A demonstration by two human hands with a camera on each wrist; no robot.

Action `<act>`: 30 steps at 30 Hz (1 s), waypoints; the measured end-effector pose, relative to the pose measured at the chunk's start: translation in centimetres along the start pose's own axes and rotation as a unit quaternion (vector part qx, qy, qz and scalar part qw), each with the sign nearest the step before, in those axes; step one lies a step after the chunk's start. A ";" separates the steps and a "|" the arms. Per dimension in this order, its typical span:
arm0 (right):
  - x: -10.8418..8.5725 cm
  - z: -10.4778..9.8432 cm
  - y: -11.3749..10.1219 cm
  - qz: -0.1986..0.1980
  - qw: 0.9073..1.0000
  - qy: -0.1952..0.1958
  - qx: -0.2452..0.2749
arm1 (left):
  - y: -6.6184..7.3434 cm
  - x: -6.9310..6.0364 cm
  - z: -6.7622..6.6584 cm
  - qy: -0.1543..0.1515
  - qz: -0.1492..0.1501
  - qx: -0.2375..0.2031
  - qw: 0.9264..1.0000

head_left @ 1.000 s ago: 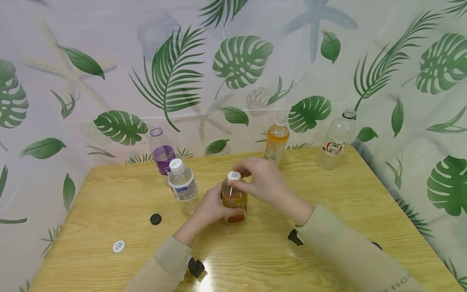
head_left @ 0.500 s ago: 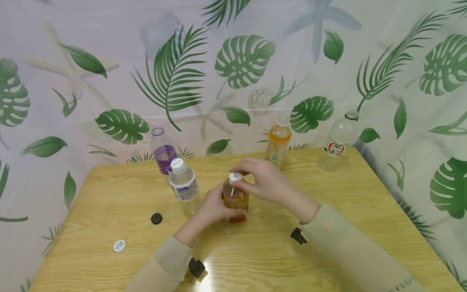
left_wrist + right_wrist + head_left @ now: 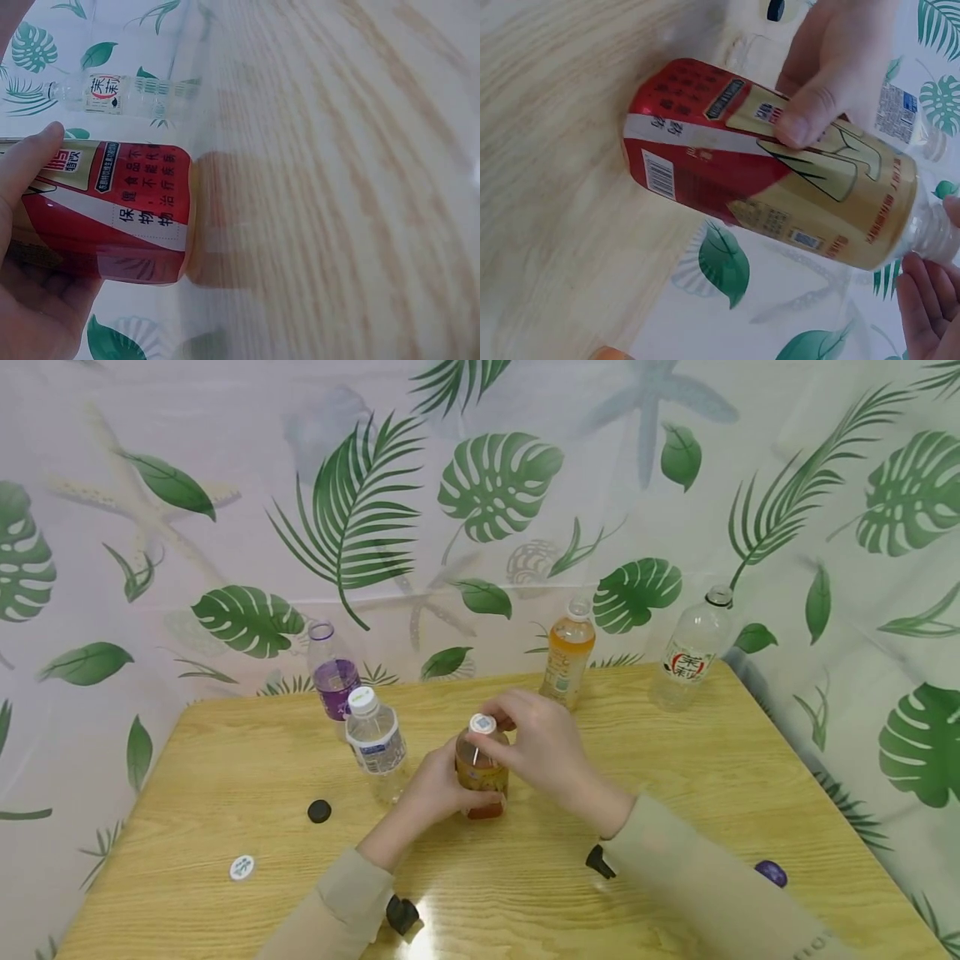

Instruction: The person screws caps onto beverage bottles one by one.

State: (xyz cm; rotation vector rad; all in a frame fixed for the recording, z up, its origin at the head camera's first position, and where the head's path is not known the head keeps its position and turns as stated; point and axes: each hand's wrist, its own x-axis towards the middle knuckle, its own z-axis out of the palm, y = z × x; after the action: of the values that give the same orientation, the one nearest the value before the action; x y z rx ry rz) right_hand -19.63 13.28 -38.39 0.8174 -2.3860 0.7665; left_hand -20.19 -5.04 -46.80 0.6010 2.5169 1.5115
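A bottle with a red and gold label stands upright on the table in front of me. My left hand grips it round the body, with the thumb across the label. At its top, the white cap lies between the thumb and fingers of my right hand, which pinch it. The right wrist view shows the right fingertips at the clear bottle neck. Just left of the left hand stands a clear bottle with a white cap.
A purple-labelled bottle, an orange-topped bottle and a large clear bottle, all uncapped, stand along the back. A black cap and a white cap lie at left. A purple cap lies beside the right sleeve.
The right hand has turned a little at the cap, its wrist and sleeve shifting left and down. The purple cap shows more beside the sleeve. The left hand keeps its grip.
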 end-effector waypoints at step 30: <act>-2.0 0.6 0.8 0.091 0.993 -0.048 0.060 | -0.3 0.0 0.0 0.009 -0.001 0.012 1.000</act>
State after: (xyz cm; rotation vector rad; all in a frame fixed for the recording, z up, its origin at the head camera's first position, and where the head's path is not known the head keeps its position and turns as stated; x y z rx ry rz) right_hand -18.95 14.24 -40.28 0.7036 -2.5464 0.9705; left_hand -20.27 -5.13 -47.10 0.5917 2.5508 1.4948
